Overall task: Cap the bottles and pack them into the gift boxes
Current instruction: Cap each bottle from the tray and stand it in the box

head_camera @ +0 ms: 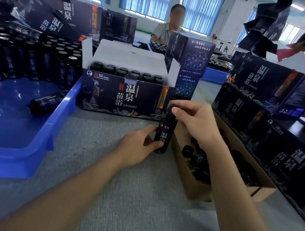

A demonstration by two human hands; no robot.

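Observation:
A small dark bottle [165, 132] stands upright on the grey table, just in front of the open gift box [124, 94]. My left hand [138, 145] grips its lower body. My right hand [193, 120] is closed over the black cap [170, 110] on the bottle's neck. The gift box holds two rows of capped bottles [126, 72], its white flaps standing up. A cardboard box [195, 188] of loose black caps [195, 157] sits under my right forearm.
A blue tray [8, 153] on the left holds several uncapped bottles [25, 56] and one lying on its side [47, 102]. Closed gift boxes are stacked on the right [282, 158] and at the back left [77, 16]. A person [169, 26] sits across the table.

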